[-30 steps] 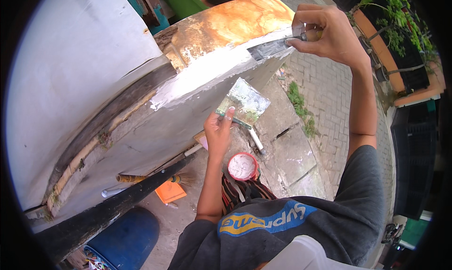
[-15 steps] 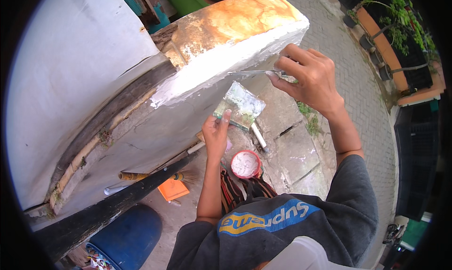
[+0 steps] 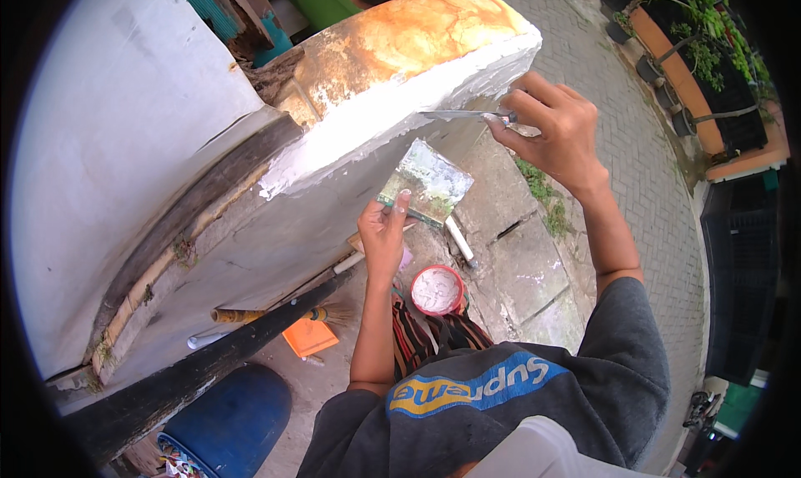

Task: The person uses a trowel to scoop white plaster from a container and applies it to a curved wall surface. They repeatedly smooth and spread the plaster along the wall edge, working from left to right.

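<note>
My left hand (image 3: 385,232) grips a small square board (image 3: 430,178), green-edged and smeared with white and greenish residue, held below the wall's edge. My right hand (image 3: 551,128) is closed on a thin metal putty knife (image 3: 459,113); its blade lies level along the lower part of the white filler band (image 3: 359,123) on the wall's end section, whose top (image 3: 400,32) is stained orange and worn. A red-rimmed tub of pale paste (image 3: 435,290) stands on the ground below my left hand, by my legs.
Black pole (image 3: 183,369) slants along the lower left beside a broom (image 3: 325,314), an orange dustpan (image 3: 309,336) and a blue bin (image 3: 225,411). A white pipe (image 3: 460,244) lies on the concrete slabs (image 3: 534,274). A paved lane (image 3: 617,103) with potted plants (image 3: 701,52) runs at right.
My right hand has come down and leftward from the upper right end of the band, now holding the knife flatter, and rose slightly in the last half second. The left hand and board barely moved.
</note>
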`<action>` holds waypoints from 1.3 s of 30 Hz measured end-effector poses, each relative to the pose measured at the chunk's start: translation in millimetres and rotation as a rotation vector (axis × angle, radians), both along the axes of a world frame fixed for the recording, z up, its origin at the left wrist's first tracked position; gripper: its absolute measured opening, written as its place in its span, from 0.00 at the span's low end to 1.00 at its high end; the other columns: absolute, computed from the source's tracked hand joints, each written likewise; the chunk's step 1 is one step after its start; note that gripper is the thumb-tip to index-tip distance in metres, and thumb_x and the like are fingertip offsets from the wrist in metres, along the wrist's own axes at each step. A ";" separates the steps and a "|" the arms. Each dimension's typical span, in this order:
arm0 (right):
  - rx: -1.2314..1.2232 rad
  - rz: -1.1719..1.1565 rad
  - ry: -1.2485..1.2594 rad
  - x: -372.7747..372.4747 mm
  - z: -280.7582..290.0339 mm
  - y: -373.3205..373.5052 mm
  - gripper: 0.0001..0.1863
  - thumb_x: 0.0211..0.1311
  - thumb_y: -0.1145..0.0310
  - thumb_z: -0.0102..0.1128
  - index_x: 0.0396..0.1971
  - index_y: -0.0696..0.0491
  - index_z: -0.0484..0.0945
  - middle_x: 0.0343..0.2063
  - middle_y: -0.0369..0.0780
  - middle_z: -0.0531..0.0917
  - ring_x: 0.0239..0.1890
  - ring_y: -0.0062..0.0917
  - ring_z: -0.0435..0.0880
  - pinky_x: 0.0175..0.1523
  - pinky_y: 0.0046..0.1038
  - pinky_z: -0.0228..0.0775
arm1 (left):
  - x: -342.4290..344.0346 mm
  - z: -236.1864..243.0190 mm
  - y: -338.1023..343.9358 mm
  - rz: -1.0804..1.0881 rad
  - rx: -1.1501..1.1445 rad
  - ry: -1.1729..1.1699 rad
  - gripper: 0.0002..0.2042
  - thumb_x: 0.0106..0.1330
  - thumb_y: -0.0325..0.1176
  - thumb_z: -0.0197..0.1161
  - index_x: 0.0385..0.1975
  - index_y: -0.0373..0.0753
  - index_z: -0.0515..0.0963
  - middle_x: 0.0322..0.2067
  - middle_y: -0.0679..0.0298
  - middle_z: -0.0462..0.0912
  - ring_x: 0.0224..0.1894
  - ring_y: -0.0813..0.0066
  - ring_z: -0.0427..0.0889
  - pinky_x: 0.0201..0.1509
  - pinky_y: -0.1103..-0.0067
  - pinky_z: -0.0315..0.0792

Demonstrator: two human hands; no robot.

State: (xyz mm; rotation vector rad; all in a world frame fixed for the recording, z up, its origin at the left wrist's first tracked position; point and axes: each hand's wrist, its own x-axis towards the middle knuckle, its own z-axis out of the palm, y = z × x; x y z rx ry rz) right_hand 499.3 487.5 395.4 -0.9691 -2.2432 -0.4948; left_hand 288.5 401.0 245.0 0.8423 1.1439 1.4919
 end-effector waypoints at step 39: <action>-0.671 0.075 -0.071 45.5 69.1 147.4 0.14 0.49 0.64 0.75 0.26 0.55 0.78 0.17 0.30 0.74 0.18 0.10 0.70 0.25 0.15 0.58 | -7.9 18.5 36.6 -0.012 0.109 -0.112 0.08 0.67 0.29 0.61 0.39 0.31 0.78 0.33 0.62 0.82 0.32 0.82 0.81 0.35 0.80 0.81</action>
